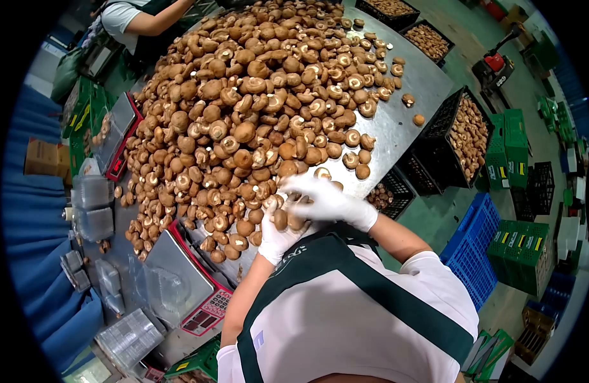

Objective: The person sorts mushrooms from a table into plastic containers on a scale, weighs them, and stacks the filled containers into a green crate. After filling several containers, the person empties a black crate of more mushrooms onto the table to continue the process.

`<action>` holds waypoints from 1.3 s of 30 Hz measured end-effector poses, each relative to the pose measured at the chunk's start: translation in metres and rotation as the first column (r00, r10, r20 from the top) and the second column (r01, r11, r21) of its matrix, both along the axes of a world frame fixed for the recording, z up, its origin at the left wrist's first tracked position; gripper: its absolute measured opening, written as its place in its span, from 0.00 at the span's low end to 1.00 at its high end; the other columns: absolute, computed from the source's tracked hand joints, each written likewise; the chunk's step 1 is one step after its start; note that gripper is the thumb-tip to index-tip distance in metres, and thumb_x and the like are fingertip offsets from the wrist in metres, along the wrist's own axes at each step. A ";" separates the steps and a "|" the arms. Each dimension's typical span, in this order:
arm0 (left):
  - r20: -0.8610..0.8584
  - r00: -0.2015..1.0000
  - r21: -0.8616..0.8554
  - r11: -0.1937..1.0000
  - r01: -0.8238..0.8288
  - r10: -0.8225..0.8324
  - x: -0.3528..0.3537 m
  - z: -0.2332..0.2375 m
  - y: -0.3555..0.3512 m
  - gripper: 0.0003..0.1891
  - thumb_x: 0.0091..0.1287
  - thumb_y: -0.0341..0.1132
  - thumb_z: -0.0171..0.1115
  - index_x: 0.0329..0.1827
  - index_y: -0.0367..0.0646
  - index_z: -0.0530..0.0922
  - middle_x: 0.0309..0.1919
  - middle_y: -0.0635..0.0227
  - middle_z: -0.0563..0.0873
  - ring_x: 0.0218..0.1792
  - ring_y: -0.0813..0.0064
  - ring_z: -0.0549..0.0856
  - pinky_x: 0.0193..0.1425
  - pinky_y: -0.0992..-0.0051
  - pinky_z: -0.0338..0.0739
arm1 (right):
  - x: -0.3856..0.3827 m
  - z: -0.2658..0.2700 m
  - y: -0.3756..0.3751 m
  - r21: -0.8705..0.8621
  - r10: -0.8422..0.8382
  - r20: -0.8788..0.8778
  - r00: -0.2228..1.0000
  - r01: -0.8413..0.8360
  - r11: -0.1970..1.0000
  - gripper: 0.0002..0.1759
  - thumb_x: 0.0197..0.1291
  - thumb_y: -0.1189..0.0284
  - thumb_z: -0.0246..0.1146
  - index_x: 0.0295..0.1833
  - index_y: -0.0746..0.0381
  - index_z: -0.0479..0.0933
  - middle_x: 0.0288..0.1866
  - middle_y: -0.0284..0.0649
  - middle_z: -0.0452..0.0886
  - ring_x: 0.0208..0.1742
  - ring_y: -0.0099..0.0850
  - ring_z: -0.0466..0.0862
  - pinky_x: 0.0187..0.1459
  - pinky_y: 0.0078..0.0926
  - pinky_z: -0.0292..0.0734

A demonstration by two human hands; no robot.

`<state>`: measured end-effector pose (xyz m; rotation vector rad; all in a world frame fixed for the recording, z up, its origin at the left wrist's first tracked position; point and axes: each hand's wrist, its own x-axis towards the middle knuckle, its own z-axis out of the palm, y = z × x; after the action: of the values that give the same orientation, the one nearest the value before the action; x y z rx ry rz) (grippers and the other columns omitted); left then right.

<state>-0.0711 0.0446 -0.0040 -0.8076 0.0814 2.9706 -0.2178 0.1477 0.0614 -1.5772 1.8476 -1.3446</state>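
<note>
Though beneath mushrooms (244, 132), table (414, 80) amid crates (443, 150).

Forward passage from the left hand (278, 236) and the right hand (329, 201) was blocked by heaped mushrooms (243, 115). To the left, the way was obstructed by a scale (208, 309) and clear plastic trays (93, 195). Free room was offered on the right of the counter (393, 131), interrupted by a few loose mushrooms and bordered by black crates (439, 150).
</note>
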 end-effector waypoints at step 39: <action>-0.056 0.992 -0.152 0.983 0.106 -0.116 -0.006 0.015 0.004 0.27 0.68 0.43 0.48 0.69 0.46 0.60 0.63 0.54 0.69 0.49 0.62 0.78 0.53 0.69 0.74 | -0.068 -0.064 0.046 0.267 -0.260 0.963 -0.071 0.122 0.956 0.24 0.69 0.59 0.44 0.61 0.68 0.62 0.47 0.53 0.78 0.38 0.44 0.83 0.37 0.37 0.83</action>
<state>-0.0769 0.0482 0.0109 -0.6957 0.3429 2.9114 -0.2859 0.1940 -0.0028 0.1482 0.9832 -1.6995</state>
